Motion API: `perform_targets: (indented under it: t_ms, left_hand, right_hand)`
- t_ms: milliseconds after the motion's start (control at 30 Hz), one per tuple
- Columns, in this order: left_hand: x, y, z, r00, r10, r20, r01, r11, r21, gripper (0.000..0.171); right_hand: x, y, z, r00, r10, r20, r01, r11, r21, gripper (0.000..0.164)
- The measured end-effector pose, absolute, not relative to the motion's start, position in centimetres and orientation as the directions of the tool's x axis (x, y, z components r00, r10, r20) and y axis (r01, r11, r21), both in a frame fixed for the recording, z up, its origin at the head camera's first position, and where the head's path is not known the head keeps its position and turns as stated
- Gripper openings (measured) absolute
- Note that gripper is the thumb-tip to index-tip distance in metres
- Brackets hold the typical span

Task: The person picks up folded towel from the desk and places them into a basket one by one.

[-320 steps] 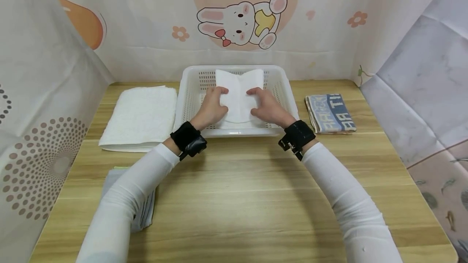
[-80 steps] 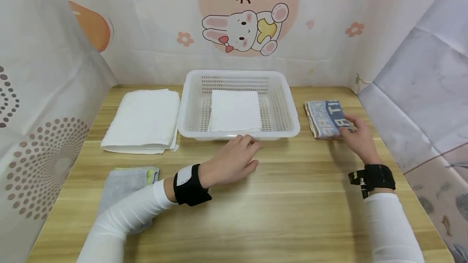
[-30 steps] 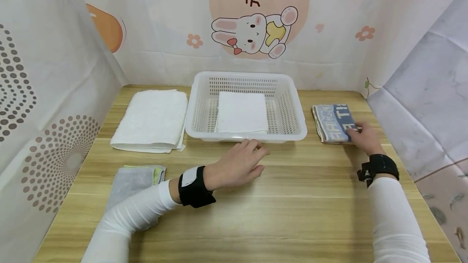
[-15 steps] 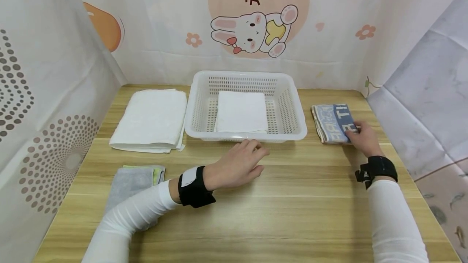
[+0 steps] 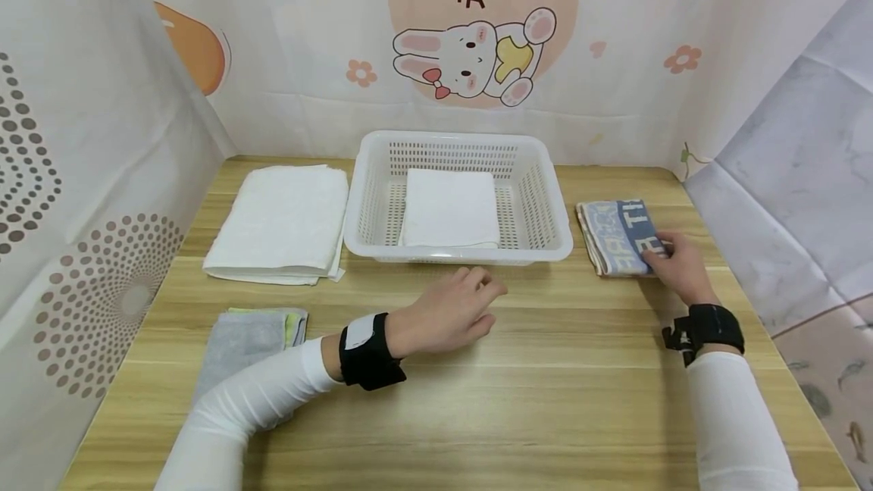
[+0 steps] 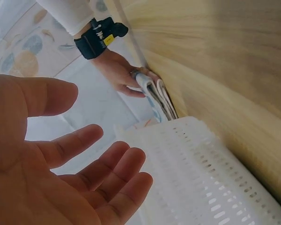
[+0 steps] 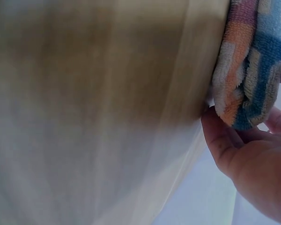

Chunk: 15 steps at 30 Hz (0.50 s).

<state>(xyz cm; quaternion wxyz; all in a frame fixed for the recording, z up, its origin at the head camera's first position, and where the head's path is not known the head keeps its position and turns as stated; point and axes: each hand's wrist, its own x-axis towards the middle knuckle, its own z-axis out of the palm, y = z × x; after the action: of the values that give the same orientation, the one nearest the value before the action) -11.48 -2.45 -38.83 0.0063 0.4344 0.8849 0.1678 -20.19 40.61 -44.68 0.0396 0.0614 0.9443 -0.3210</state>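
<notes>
I've got the right hand [image 5: 684, 268] pinching the edge of the blue towel [image 5: 617, 239], just right of the basket [image 5: 458, 254]. My left hand [image 5: 445, 314] is near the basket's front, thumb and fingers loosely apart. Cloth [image 5: 450, 207] inside the basket, white towel [image 5: 278, 220] just left, grey towel [image 5: 247, 339] front-left.

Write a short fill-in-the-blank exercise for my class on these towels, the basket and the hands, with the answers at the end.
1. In the head view, the blue lettered towel pinched by the right hand lies to the ____ of the white plastic basket.
2. The folded towel inside the basket is ____.
3. The left hand holds ____.
4. The lime-edged towel partly hidden by the left sleeve is mainly ____.

Missing words: right; white; nothing; grey.
</notes>
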Motion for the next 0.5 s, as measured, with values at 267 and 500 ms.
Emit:
perform_targets:
  t_ms: [267,500]
  left_hand:
    - [-11.5,-2.3,-39.2,-0.627,0.769,0.124,0.758,0.566,0.326,0.035]
    - [-11.7,-2.1,-39.4,-0.636,0.766,0.095,0.742,0.572,0.350,0.035]
  right_hand:
    - [-19.1,40.5,-44.7,-0.996,0.054,-0.066,0.083,0.782,-0.617,0.060]
    - [-18.4,40.2,-44.9,-0.998,0.037,-0.060,0.067,0.765,-0.641,0.059]
